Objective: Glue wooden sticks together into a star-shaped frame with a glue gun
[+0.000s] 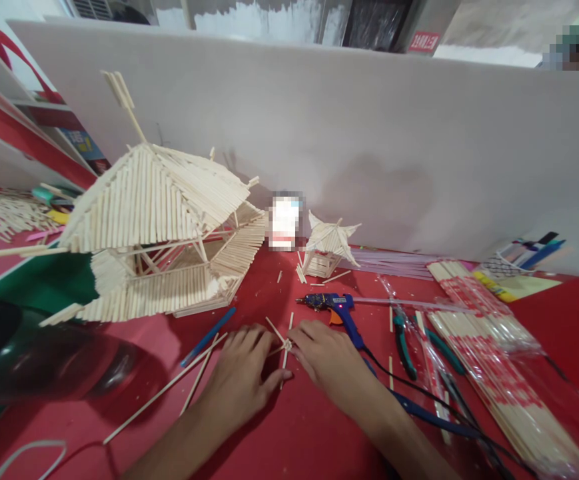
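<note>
Between my hands on the red tabletop lies a small frame of wooden sticks (288, 345), its thin sticks spreading from a central hub like spokes. The curled fingers of my left hand (244, 367) hold a spoke on the left side, with the thumb near the lower stick. From the right, my right hand (329, 357) closes its fingers on the frame beside the hub; its fingertips are partly hidden. A blue glue gun (336, 308) with a clear glue stick in its back lies just beyond my right hand. Loose long sticks (164, 392) and a blue pen-like rod (208, 337) lie left of my left hand.
A large stick-built pavilion (169, 200) stands back left, a small one (330, 243) at back centre near a lit phone (285, 223). Pliers (405, 347), a cable and bagged sticks (499, 373) lie right. A dark bottle (59, 360) is at left; a white panel (394, 133) stands behind.
</note>
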### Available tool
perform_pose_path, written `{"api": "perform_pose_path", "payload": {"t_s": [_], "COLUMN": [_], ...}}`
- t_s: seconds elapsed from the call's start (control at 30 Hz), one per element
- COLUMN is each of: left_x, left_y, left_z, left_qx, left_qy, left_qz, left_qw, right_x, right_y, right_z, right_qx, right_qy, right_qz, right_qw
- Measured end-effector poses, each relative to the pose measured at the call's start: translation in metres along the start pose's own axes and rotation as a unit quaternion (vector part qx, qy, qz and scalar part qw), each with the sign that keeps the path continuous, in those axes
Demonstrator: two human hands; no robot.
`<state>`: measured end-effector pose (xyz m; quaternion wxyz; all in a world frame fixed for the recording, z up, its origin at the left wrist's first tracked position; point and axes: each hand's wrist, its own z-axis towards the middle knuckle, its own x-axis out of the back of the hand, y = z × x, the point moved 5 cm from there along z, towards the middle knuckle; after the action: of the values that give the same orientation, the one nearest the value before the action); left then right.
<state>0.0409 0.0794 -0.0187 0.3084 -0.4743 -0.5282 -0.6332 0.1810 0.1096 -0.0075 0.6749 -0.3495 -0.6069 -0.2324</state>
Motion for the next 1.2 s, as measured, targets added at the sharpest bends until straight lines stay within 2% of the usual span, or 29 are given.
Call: {"api": "perform_pose_path", "payload": {"t_s": [0.43, 0.7, 0.97, 1.13, 1.2], "left_x": [0.000, -0.002, 0.002, 0.007, 0.006], "left_y": [-0.002, -0.003, -0.001, -0.010, -0.016], "left_z": [-0.001, 0.000, -0.001, -0.003, -0.004], "left_qx": [-0.007, -0.008, -0.009, -0.057, -0.080], "left_qy": [0.009, 0.014, 0.011, 0.047, 0.068], "left_qz": [-0.008, -0.007, -0.018, -0.082, -0.077], "left_qw": [1.000, 1.000, 1.000, 0.994, 0.992], "right_x": [0.001, -0.001, 0.004, 0.008, 0.006], "right_y": [0.000, -0.002, -0.001, 0.005, 0.006], "right_z": [0.001, 0.002, 0.003, -0.002, -0.003], "right_qx": [-0.020, -0.013, -0.040, -0.052, -0.054], "right_qy": [-0.026, -0.013, -0.051, -0.049, -0.050], "right_qz": [0.009, 0.007, 0.021, 0.041, 0.044], "right_qw": [0.999, 1.000, 0.998, 0.997, 0.996]}}
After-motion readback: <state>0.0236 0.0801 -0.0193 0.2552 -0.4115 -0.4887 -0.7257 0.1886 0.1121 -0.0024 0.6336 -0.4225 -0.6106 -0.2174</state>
